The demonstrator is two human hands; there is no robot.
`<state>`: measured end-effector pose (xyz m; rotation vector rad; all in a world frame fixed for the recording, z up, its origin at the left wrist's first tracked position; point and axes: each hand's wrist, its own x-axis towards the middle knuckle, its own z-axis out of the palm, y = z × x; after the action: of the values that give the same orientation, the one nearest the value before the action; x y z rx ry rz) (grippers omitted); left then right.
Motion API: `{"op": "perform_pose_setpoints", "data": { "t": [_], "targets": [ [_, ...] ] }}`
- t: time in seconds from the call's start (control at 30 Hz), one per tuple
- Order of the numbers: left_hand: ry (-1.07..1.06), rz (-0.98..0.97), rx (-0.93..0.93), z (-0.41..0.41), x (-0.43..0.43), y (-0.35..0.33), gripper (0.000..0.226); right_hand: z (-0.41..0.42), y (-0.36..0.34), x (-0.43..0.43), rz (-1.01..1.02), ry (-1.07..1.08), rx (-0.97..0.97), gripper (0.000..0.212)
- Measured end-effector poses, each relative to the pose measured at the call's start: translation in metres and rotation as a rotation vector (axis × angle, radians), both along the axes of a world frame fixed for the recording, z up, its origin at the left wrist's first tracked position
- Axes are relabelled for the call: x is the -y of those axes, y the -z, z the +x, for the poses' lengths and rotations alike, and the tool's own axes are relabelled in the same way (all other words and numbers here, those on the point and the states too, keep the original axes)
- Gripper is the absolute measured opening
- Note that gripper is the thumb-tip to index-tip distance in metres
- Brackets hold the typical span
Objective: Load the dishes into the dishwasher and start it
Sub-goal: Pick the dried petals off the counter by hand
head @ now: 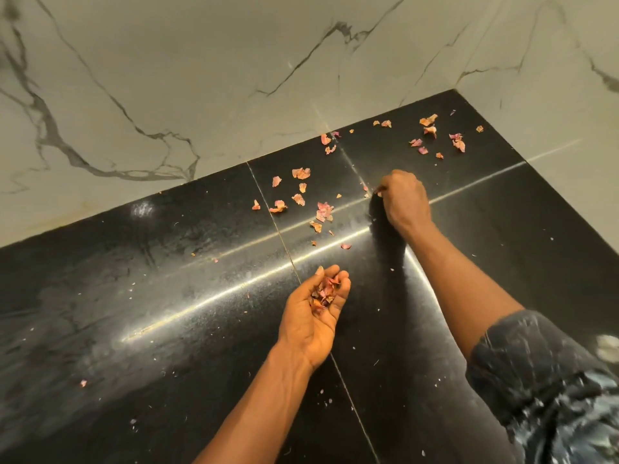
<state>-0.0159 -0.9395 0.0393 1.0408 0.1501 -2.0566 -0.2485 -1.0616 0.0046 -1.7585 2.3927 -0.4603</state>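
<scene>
Pink and orange onion peels (324, 211) lie scattered over a glossy black countertop (167, 296). My left hand (315, 313) is turned palm up and cupped around a small heap of gathered peels (323, 291). Farther back, my right hand (403, 199) reaches down to the counter and pinches a small peel scrap (377, 190) at its fingertips. No dishes and no dishwasher are in view.
A marble-patterned wall (234, 61) runs behind the counter and turns a corner at the right. More peels (432, 130) lie near that back corner. Small crumbs speckle the counter's front. A dark patterned sleeve (542, 380) covers my right upper arm.
</scene>
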Motion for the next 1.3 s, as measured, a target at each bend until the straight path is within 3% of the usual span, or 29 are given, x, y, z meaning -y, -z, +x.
{"op": "perform_pose_setpoints", "data": {
  "t": [0.17, 0.3, 0.47, 0.57, 0.63, 0.7, 0.8, 0.9, 1.0, 1.1, 1.23, 1.3],
  "targets": [
    [-0.006, 0.004, -0.013, -0.001, 0.002, 0.004, 0.021, -0.005, -0.013, -0.043, -0.068, 0.283, 0.429, 0.016],
    [0.009, 0.003, 0.002, -0.014, 0.011, 0.007, 0.022, 0.050, -0.049, -0.088, -0.104, 0.175, 0.668, 0.017],
    [0.008, -0.019, -0.015, -0.023, 0.015, 0.012, 0.025, 0.104, -0.067, -0.127, 0.017, -0.216, 0.498, 0.017],
    [-0.026, -0.005, -0.042, -0.020, 0.016, 0.007, 0.027, 0.091, -0.071, -0.111, 0.046, -0.149, 0.634, 0.022],
    [-0.060, 0.017, -0.044, -0.015, 0.016, 0.004, 0.025, 0.059, -0.064, -0.087, -0.048, -0.014, 0.658, 0.019],
    [-0.068, 0.020, -0.054, -0.010, 0.015, 0.002, 0.024, 0.020, -0.048, -0.055, -0.094, 0.197, 0.526, 0.019],
    [-0.071, 0.021, -0.057, -0.003, 0.011, 0.002, 0.022, -0.018, -0.021, -0.015, 0.056, 0.354, 0.297, 0.030],
    [-0.062, 0.022, -0.040, -0.001, 0.008, 0.001, 0.021, -0.001, -0.014, 0.005, 0.179, 0.208, 0.058, 0.026],
    [-0.067, 0.012, -0.039, 0.001, 0.008, -0.002, 0.023, 0.036, -0.014, 0.010, 0.172, 0.027, -0.040, 0.025],
    [-0.066, 0.012, -0.040, 0.002, 0.008, -0.004, 0.023, 0.057, -0.019, 0.020, 0.200, -0.128, -0.028, 0.029],
    [-0.040, -0.008, -0.049, 0.006, 0.006, -0.006, 0.024, 0.035, -0.034, 0.055, 0.164, 0.008, 0.080, 0.027],
    [-0.039, -0.016, -0.056, 0.009, 0.005, -0.007, 0.024, 0.030, -0.035, 0.061, 0.216, -0.046, 0.066, 0.026]
  ]
}}
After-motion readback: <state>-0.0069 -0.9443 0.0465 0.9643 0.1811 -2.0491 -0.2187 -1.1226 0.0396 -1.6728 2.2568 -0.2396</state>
